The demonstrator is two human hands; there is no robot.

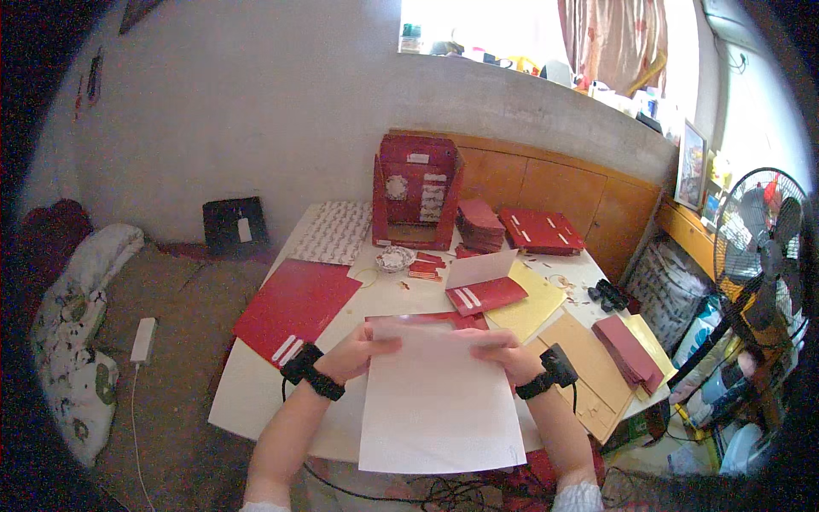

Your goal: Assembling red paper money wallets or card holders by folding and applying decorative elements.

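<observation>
A large white sheet of paper (439, 410) hangs over the front of the table, its lower edge toward me. My left hand (354, 354) is closed on its upper left part. On the upper right part, my right hand (512, 354) grips the same sheet, thumb on top. Behind the sheet's top edge a red sheet (426, 319) shows, partly covered; whether my fingers touch it too, I cannot tell. Just beyond lies a folded red card piece (485, 294) with white strips and a raised pale flap. Both wrists wear black bands with small black boxes.
A red sheet with white strips (299, 311) lies left on the white table (247, 401). At the back stand a red box (418, 192) and red stacks (542, 232). Yellow paper (533, 299), tan board (580, 363) and a fan (763, 230) are right. Cables (444, 493) run below.
</observation>
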